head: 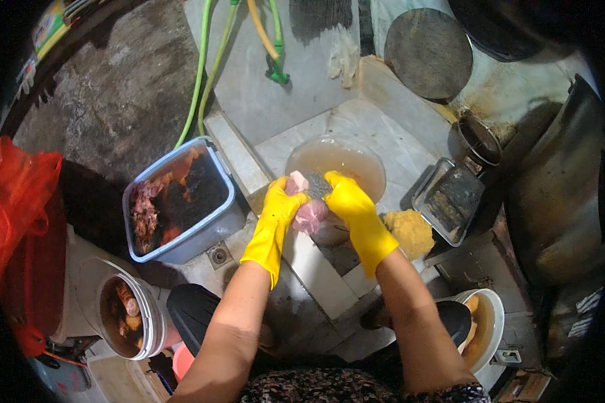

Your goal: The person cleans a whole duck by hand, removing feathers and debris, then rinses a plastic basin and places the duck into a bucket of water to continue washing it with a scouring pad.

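My left hand [282, 204], in a yellow rubber glove, grips a pinkish-purple piece of raw meat [310, 216] with a pale end. In my right hand [345, 194], gloved the same way, is a grey metal scouring pad [318, 185], which touches the meat. Both hands are over the near edge of a round clear basin [380, 156] of cloudy brownish water. Beside my right wrist lies a yellow spongy lump [411, 233], whose kind I cannot tell.
A blue-grey plastic tub [196, 229] holds dark liquid and meat scraps. White buckets with contents stand at lower left [154, 322] and lower right [494, 322]. A metal tray [448, 201] is at right. Green hoses [200, 75] hang behind. A red plastic bag [17, 201] is far left.
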`<state>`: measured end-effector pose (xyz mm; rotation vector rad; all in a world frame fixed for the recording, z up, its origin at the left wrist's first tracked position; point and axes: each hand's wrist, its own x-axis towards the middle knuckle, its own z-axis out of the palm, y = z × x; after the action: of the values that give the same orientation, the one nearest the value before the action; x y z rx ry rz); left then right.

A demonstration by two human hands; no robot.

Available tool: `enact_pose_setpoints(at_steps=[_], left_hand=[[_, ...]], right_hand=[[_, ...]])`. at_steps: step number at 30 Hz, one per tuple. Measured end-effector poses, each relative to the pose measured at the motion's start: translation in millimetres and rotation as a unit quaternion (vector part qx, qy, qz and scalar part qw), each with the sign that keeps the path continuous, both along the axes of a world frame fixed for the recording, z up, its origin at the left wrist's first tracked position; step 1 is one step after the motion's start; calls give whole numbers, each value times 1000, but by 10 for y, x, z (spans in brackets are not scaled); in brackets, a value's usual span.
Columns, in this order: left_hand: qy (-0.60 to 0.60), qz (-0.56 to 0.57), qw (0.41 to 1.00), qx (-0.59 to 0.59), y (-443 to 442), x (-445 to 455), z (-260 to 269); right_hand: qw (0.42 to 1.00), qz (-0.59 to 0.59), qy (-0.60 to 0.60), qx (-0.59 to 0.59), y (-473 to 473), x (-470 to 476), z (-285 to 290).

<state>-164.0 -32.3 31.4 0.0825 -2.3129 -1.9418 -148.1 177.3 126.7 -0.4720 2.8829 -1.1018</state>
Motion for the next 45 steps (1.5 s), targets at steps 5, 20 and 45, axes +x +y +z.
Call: enact_pose_setpoints(at_steps=[5, 20, 45], left_hand=[[-33, -50, 990, 127, 217, 112, 255], [-42, 23, 988, 146, 219, 176, 250], [183, -131, 865, -448, 470, 677, 1151]], right_hand=[[967, -182, -68, 163, 377, -239, -121], [998, 22, 46, 42, 140, 6, 120], [980, -86, -44, 174, 586, -473, 131]])
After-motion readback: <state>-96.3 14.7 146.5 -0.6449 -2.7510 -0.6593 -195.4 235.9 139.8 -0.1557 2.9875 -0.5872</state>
